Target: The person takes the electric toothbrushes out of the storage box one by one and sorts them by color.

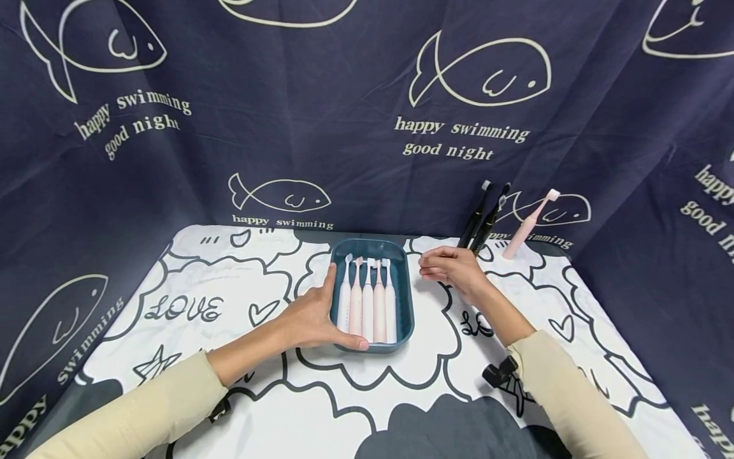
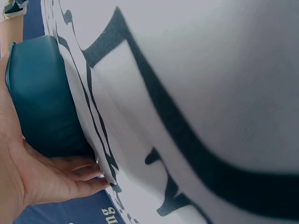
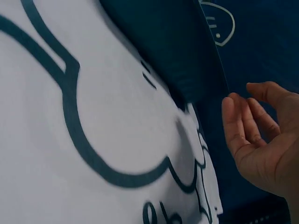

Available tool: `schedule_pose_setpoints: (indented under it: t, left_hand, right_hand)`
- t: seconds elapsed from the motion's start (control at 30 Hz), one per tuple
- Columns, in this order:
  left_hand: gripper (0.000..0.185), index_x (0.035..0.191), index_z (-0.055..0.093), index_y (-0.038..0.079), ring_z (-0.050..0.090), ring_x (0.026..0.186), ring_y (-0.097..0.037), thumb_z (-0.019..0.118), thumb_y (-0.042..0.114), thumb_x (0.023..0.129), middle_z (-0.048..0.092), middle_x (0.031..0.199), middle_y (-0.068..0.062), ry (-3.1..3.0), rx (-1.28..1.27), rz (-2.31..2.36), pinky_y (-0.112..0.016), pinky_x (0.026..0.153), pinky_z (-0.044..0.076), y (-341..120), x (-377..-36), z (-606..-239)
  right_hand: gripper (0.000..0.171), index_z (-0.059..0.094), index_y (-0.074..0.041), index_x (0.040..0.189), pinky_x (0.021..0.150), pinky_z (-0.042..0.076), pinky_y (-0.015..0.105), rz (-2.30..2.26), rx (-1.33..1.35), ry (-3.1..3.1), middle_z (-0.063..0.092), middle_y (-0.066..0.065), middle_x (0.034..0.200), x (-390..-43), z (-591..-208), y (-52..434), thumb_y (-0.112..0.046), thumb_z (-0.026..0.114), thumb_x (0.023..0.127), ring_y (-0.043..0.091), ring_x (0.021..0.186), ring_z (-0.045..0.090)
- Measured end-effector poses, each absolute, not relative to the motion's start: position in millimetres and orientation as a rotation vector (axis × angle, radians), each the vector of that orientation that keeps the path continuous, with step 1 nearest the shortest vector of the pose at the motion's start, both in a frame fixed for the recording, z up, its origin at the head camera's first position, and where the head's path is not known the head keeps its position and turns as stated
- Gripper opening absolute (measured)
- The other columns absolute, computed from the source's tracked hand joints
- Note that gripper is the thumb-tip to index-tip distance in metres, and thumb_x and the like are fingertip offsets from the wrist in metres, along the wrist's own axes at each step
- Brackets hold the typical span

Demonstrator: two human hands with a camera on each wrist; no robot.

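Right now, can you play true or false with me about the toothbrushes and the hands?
1. Five toothbrushes lie side by side in the teal tray. True.
2. The left hand holds the tray by its left side. True.
3. The right hand is holding a black toothbrush. False: it holds nothing and hovers to the right of the tray, fingers loosely bent.
4. Two black toothbrushes lean against the dark cloth at the back. True.
5. The tray is red. False: it is teal blue.
6. The pink toothbrush at the back right lies flat on the table. False: it stands tilted against the cloth.
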State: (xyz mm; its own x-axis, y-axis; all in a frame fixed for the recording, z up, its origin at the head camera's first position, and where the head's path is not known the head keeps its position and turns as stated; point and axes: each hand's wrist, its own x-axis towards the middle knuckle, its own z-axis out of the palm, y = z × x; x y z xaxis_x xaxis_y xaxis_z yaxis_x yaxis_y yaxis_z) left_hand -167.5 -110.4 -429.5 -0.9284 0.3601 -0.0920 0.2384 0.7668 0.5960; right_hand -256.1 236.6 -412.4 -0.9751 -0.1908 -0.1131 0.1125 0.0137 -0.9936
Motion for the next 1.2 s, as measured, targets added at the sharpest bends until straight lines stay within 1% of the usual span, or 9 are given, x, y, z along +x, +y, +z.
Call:
schedule_pose_setpoints:
  t: [0.07, 0.17, 0.27, 0.47, 0.67, 0.77, 0.87, 1.03, 1.2]
  left_hand:
    - [0.177, 0.181, -0.006, 0.006, 0.068, 0.137, -0.037, 0.095, 0.088, 0.061, 0.061, 0.158, -0.034, 2.763, 0.474, 0.892, -0.054, 0.111, 0.059, -110, -167, -430]
    - [0.177, 0.181, -0.006, 0.006, 0.068, 0.137, -0.037, 0.095, 0.087, 0.062, 0.061, 0.158, -0.034, 2.764, 0.473, 0.894, -0.054, 0.111, 0.059, -110, -168, -430]
    - [0.177, 0.182, -0.006, 0.006, 0.068, 0.135, -0.036, 0.095, 0.087, 0.062, 0.061, 0.158, -0.034, 2.759, 0.469, 0.902, -0.053, 0.111, 0.059, -109, -169, -430]
    - [0.176, 0.181, -0.007, 0.007, 0.070, 0.132, -0.033, 0.094, 0.087, 0.063, 0.063, 0.155, -0.034, 2.747, 0.461, 0.901, -0.052, 0.110, 0.059, -109, -169, -430]
    - [0.175, 0.181, -0.009, 0.007, 0.069, 0.135, -0.034, 0.094, 0.087, 0.064, 0.060, 0.159, -0.034, 2.729, 0.460, 0.911, -0.052, 0.111, 0.059, -110, -169, -430]
    - [0.174, 0.181, -0.010, 0.007, 0.068, 0.137, -0.034, 0.093, 0.087, 0.066, 0.058, 0.161, -0.034, 2.722, 0.461, 0.908, -0.052, 0.112, 0.059, -111, -169, -430]
    - [0.174, 0.181, -0.011, 0.008, 0.067, 0.139, -0.036, 0.093, 0.088, 0.066, 0.056, 0.164, -0.034, 2.716, 0.457, 0.904, -0.053, 0.113, 0.058, -111, -168, -429]
    - [0.173, 0.181, -0.012, 0.011, 0.064, 0.144, -0.038, 0.091, 0.089, 0.067, 0.052, 0.167, -0.034, 2.713, 0.446, 0.893, -0.054, 0.114, 0.057, -111, -167, -428]
    - [0.173, 0.181, -0.012, 0.010, 0.065, 0.142, -0.037, 0.091, 0.089, 0.067, 0.054, 0.165, -0.034, 2.726, 0.447, 0.884, -0.053, 0.113, 0.058, -110, -167, -429]
  right_hand:
    - [0.011, 0.079, 0.004, 0.114, 0.086, 0.068, 0.028, -2.080, -0.134, 2.096, 0.084, -0.004, 0.094, -254, -412, 230, 0.003, 0.071, 0.106, 0.011, 0.089, 0.084]
    - [0.025, 0.073, 0.016, 0.124, 0.088, 0.069, 0.030, -2.073, -0.204, 2.174, 0.084, -0.006, 0.094, -250, -412, 219, 0.003, 0.075, 0.103, 0.010, 0.090, 0.083]
    - [0.033, 0.071, 0.020, 0.127, 0.089, 0.068, 0.030, -2.062, -0.276, 2.251, 0.084, -0.008, 0.093, -246, -411, 209, 0.003, 0.079, 0.100, 0.008, 0.090, 0.081]
    - [0.033, 0.075, 0.014, 0.125, 0.089, 0.067, 0.028, -2.011, -0.373, 2.348, 0.084, -0.009, 0.097, -239, -406, 193, 0.000, 0.085, 0.097, 0.008, 0.088, 0.081]
    - [0.031, 0.081, 0.005, 0.122, 0.084, 0.062, 0.021, -1.811, -0.468, 2.545, 0.086, 0.011, 0.110, -232, -406, 175, -0.009, 0.090, 0.096, 0.009, 0.091, 0.078]
    - [0.027, 0.083, 0.002, 0.118, 0.082, 0.062, 0.021, -1.723, -0.513, 2.637, 0.086, 0.016, 0.110, -230, -408, 165, -0.012, 0.091, 0.096, 0.013, 0.093, 0.080]
    - [0.024, 0.084, -0.001, 0.116, 0.080, 0.062, 0.021, -1.666, -0.524, 2.689, 0.086, 0.015, 0.108, -227, -409, 155, -0.013, 0.091, 0.096, 0.020, 0.093, 0.082]
    - [0.024, 0.084, 0.002, 0.114, 0.076, 0.061, 0.020, -1.614, -0.517, 2.764, 0.087, 0.013, 0.103, -226, -411, 143, -0.009, 0.091, 0.094, 0.026, 0.092, 0.084]
    - [0.027, 0.083, 0.000, 0.115, 0.079, 0.065, 0.028, -1.490, -0.482, 2.858, 0.087, 0.011, 0.102, -222, -410, 134, -0.013, 0.091, 0.093, 0.025, 0.092, 0.084]
